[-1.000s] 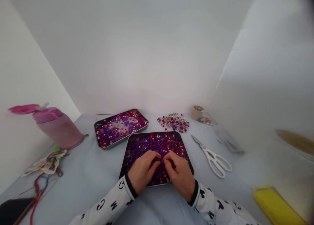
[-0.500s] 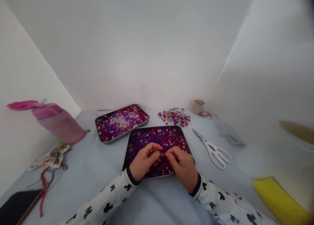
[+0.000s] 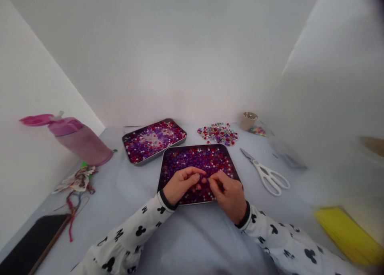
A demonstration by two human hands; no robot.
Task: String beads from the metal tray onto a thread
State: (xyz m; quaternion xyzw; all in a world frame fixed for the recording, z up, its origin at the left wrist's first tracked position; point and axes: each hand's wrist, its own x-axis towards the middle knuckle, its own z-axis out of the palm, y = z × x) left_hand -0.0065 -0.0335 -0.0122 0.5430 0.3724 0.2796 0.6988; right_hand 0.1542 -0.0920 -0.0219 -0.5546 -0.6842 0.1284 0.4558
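Note:
Both hands are over a dark shallow tray (image 3: 195, 146) filled with purple, red and white beads (image 3: 192, 158). My left hand (image 3: 182, 184) is on the left, its thumb and forefinger closed together in a pinch. Just beside it, my right hand (image 3: 230, 195) also pinches thumb against forefinger, the fingertips nearly meeting those of the left. Whatever lies between the fingertips is too small and blurred to name.
Behind stand a second bead tray (image 3: 146, 159), a loose bead pile (image 3: 219, 134) and a small cup (image 3: 248, 121). White-handled scissors (image 3: 267, 175) and a yellow object (image 3: 348, 235) lie right. At left are a pink bottle (image 3: 87, 144), coloured threads (image 3: 73, 203) and a dark phone-like slab (image 3: 36, 241).
The view has shifted, so everything sits slightly higher and further right. My left fingers have spread a little below the thumb. Both hands stay over the near tray with fingertips close together.

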